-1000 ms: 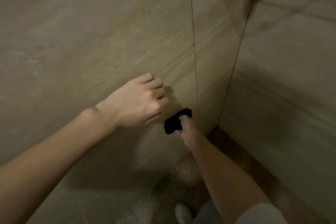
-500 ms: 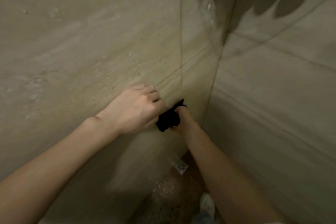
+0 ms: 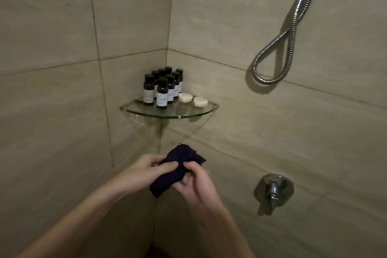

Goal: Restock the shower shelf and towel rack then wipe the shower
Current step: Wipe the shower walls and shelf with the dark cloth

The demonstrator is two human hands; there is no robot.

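Cloth [image 3: 178, 168] has left the wall [image 3: 52, 111]; it is now bunched before the corner, below the shelf [image 3: 134, 109]. Left hand [image 3: 142, 170] and right hand [image 3: 198, 183] both pinch it, grip clamped. Shelf carries bottles [image 3: 162, 90], judged stocked; wiping judged paused for refolding.

Bottles [image 3: 162, 88] on corner shelf [image 3: 167, 113], soaps [image 3: 192, 99] right; cloth [image 3: 176, 168] below.

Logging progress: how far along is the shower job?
Done, seemingly: bottles and two soaps sit on the shelf. In hand: left hand and right hand both grip the cloth, off the wall. Left: any more wiping, which the tiles do not settle; the towel rack is out of view.
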